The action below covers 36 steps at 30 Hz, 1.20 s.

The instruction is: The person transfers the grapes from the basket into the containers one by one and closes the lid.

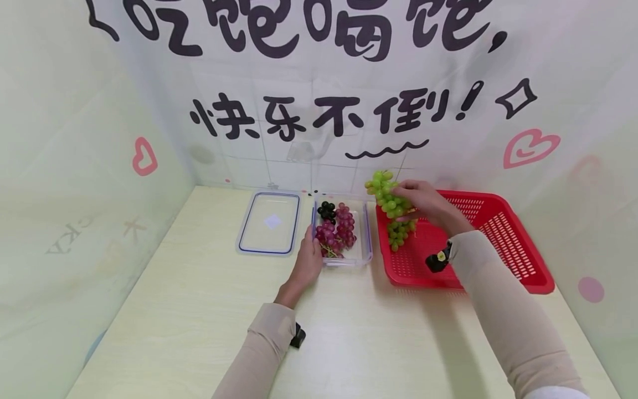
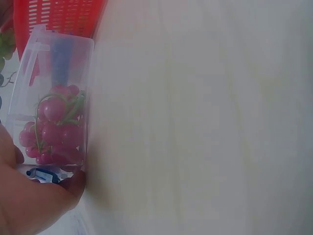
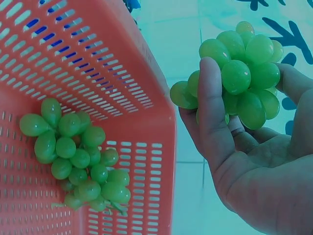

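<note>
A bunch of green grapes (image 1: 385, 194) is gripped in my right hand (image 1: 423, 202), held up over the left back part of a red basket (image 1: 423, 266). In the right wrist view my fingers curl round these grapes. A second green bunch (image 3: 78, 156) lies inside the basket, against its wall. With my left hand (image 1: 308, 257) I hold the left side of a clear plastic container (image 1: 368, 238). Inside it are red-purple grapes (image 1: 344, 224) and a small dark bunch (image 1: 326, 211). The left wrist view shows my thumb (image 2: 74, 188) at the container's end; some left fingers are hidden.
A clear lid (image 1: 269, 221) with a blue seal lies flat on the pale table (image 1: 199, 310), left of the container. Behind stands a white printed backdrop (image 1: 309, 72), with side walls (image 1: 60, 138) of similar sheeting. The basket stands near the right wall.
</note>
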Each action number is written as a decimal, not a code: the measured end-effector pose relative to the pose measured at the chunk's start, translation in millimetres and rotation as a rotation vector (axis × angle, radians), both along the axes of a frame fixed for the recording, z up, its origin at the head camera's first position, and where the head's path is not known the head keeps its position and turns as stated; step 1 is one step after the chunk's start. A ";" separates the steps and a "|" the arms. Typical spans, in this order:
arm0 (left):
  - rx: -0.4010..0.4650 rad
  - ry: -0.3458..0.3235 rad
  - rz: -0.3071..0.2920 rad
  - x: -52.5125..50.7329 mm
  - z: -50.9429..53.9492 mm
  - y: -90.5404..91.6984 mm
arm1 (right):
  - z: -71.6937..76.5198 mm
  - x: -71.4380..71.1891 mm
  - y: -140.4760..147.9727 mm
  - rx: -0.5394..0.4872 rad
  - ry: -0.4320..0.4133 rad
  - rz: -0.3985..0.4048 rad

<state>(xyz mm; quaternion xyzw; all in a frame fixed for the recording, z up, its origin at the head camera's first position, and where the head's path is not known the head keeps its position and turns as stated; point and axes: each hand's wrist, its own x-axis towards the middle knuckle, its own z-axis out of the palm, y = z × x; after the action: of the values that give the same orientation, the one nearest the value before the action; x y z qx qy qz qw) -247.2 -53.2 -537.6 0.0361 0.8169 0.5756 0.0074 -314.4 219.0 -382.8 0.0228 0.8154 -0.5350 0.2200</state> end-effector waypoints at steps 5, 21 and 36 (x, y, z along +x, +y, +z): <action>-0.004 -0.007 -0.001 1.0 -0.2 -0.4 | -0.6 0.4 -6.4 -0.012 -0.002 0.007; -0.015 -0.018 0.006 1.8 1.8 0.3 | -8.3 -3.0 -28.7 -0.020 -0.016 -0.011; -0.025 -0.043 0.010 1.4 2.7 0.3 | -16.6 -6.8 -45.8 -0.017 -0.006 0.000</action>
<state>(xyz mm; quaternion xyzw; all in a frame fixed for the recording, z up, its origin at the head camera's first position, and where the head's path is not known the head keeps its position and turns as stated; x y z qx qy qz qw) -245.8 -52.9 -534.9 0.0196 0.8239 0.5660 0.0226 -321.2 173.2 -399.4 0.0225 0.8103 -0.5416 0.2227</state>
